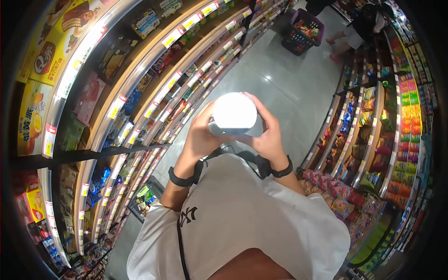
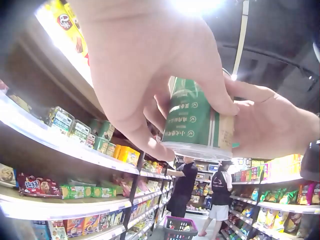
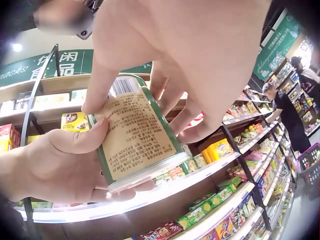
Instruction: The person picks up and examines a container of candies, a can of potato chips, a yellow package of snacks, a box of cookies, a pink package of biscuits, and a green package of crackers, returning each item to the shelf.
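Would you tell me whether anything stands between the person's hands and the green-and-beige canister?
Nothing visible does: the left hand and right hand both hold the canister directly, their fingers against its sides.

Shone brightly overhead, flared at a white ceiling light (image 2: 197, 5), bleached the round end of the green-and-tan cylindrical can (image 1: 234, 110); bowed and blackened toward the head view's edges, looked soft in wrist views.
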A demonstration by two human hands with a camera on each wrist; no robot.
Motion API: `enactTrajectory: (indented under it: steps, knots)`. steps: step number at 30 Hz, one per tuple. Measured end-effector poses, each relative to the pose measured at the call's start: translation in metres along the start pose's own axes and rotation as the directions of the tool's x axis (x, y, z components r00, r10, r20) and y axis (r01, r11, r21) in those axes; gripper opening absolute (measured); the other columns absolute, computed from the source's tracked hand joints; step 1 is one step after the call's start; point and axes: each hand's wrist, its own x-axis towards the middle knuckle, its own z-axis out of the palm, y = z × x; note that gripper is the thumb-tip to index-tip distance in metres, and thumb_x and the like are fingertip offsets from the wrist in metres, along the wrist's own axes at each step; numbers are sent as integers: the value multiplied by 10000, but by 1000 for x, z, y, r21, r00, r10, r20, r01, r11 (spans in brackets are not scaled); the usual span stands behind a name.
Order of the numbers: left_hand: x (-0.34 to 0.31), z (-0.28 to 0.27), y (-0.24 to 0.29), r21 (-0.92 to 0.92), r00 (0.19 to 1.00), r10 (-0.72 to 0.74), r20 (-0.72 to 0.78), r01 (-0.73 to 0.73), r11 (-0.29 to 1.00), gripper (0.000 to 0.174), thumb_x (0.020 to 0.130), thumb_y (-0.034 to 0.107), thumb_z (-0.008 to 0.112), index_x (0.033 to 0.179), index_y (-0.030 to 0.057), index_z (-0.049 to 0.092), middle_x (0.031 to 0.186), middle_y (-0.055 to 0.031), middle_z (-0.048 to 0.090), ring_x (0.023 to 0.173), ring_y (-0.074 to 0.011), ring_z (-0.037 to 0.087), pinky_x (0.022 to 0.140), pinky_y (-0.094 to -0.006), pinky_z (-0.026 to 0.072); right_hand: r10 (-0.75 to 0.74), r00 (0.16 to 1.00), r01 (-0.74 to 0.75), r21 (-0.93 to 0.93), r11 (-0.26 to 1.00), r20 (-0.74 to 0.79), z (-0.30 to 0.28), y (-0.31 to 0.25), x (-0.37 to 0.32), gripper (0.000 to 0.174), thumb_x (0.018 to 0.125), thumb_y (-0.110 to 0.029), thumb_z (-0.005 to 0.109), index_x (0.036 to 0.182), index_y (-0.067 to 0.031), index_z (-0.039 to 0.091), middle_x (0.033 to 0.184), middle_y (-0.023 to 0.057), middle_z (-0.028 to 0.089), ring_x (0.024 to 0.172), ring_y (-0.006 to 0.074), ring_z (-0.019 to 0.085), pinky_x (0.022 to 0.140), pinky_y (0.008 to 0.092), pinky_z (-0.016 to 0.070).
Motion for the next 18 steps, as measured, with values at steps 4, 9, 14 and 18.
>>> enactTrajectory:
  steps: [4,9,14,18]
  knots:
    - [25,5,-11,-95,969,-247,18,248,964,836,629,-44,863,1414,47,592,1335,-140,645,1215,-313,654,1016,-408,542,33,999,-34,32,999,35,-10,13,30,938,619,-164,981,1456,-42,576,1404,146,654,1286,298,627,1101,407,472]
    - [72,42,-14,18,930,-366,-36,367,930,874,628,64,908,1420,58,538,1342,-129,611,1277,-312,604,1048,-431,514,32,990,-42,67,997,139,-61,42,72,906,641,-148,959,1456,-45,577,1406,142,657,1289,312,619,1113,413,459]
    - [120,94,-12,-125,944,-328,30,329,936,972,691,206,943,1460,60,367,1445,-182,485,1385,-338,490,1127,-464,437,14,933,-145,341,929,360,-146,83,125,912,639,-147,950,1467,-50,579,1518,123,570,1367,286,556,1174,409,392]
    - [153,129,-14,-480,940,-339,27,310,821,853,807,244,907,1415,65,336,1437,-131,446,1355,-242,498,1101,-445,476,-143,859,-241,634,735,492,-197,125,172,878,712,-146,910,1490,-4,526,1554,159,503,1416,277,502,1201,418,359]
